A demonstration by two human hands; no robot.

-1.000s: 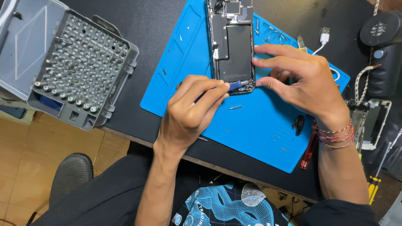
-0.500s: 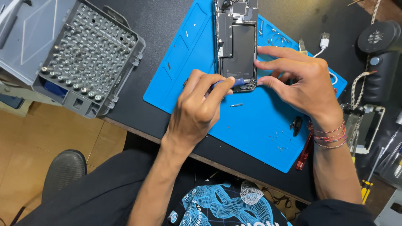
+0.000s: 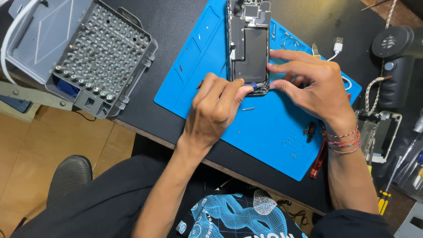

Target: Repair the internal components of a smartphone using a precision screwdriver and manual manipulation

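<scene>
Blue mat holds opened phone, bit case beside.

Mat, near half: bare blue mat lay open between the wrists, save one loose screw.
Mat, left edge: open strip beside the left hand.
Centre: opened phone flanked by both hands; right hand closed off its right side.
Left bench: bit case blocked passage.
Right bench: cables, black stand and red tool crowded the edge.
</scene>
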